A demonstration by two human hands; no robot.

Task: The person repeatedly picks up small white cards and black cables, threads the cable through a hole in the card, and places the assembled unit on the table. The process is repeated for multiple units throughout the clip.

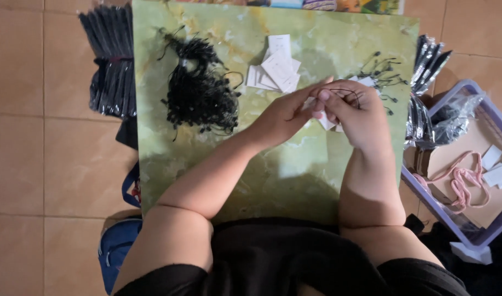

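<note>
My left hand (286, 114) and my right hand (356, 114) meet over a green marbled board (294, 175). Their fingertips pinch a thin black string loop (346, 93) together with a small white paper tag, mostly hidden under the fingers. A big tangled heap of black strings (199, 90) lies on the board to the left of my hands. A loose stack of white tags (275, 70) rests just beyond my left hand. A few tags with strings attached (379, 74) lie past my right hand.
Bundles of black plastic sleeves lie on the tiled floor at the left (111, 60) and at the right (423, 93). A lilac plastic basket (470, 238) at the right holds pink cord, white tags and a clear bag. A blue bag (116, 246) sits at the lower left.
</note>
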